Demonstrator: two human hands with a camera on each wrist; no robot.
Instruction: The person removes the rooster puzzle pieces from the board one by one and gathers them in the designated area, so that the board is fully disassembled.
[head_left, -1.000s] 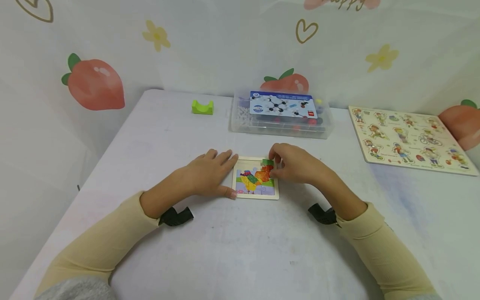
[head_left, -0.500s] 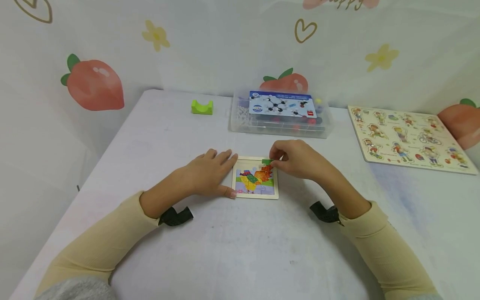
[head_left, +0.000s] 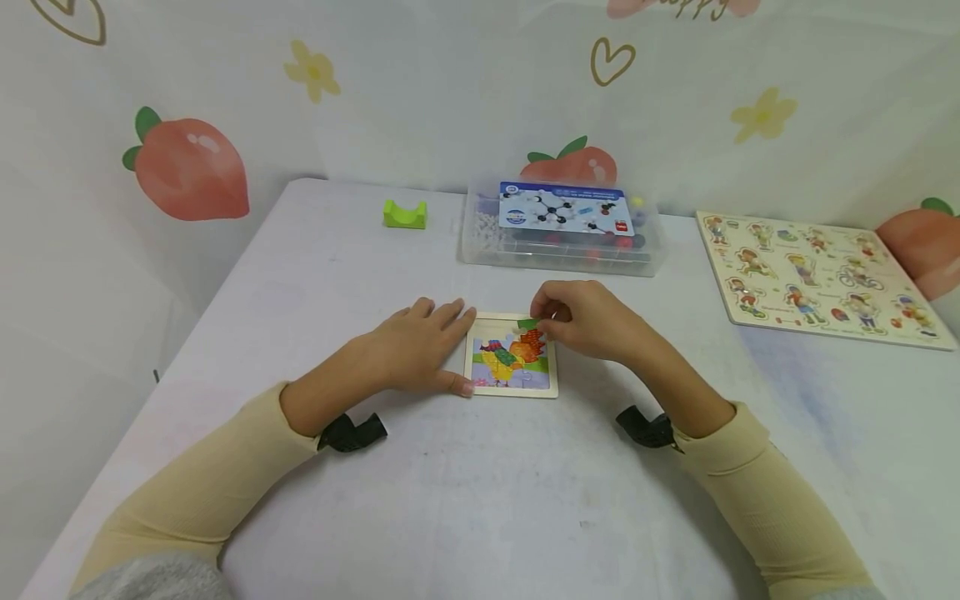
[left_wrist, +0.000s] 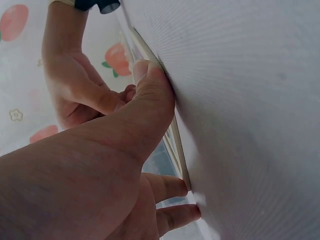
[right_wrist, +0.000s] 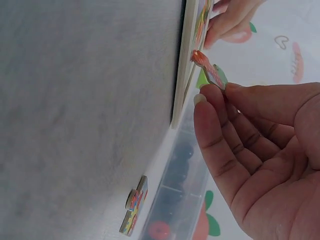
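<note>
A small wooden jigsaw puzzle (head_left: 512, 392) with a colourful bird picture lies flat on the table, its top row partly bare. My left hand (head_left: 408, 350) rests spread at the puzzle's left side, thumb and fingers touching the frame edge. In the right wrist view, my right hand (right_wrist: 255, 135) pinches a green and red puzzle piece (right_wrist: 212, 72) between thumb and fingertips. That piece is tilted above the frame's upper right corner. Another loose puzzle piece (right_wrist: 134, 207) lies on the table by the right hand; in the head view the hand hides it.
Behind the puzzle stands a clear plastic case (head_left: 562, 258) with a molecule-picture card on it. A green notched block (head_left: 405, 215) sits at the back left. To the right lies a wooden peg board (head_left: 825, 283) with figures. A printed curtain hangs behind the table.
My right hand has shifted slightly away from me, then a little to the left, carrying the puzzle piece along the frame's top right corner. The left hand stays where it was.
</note>
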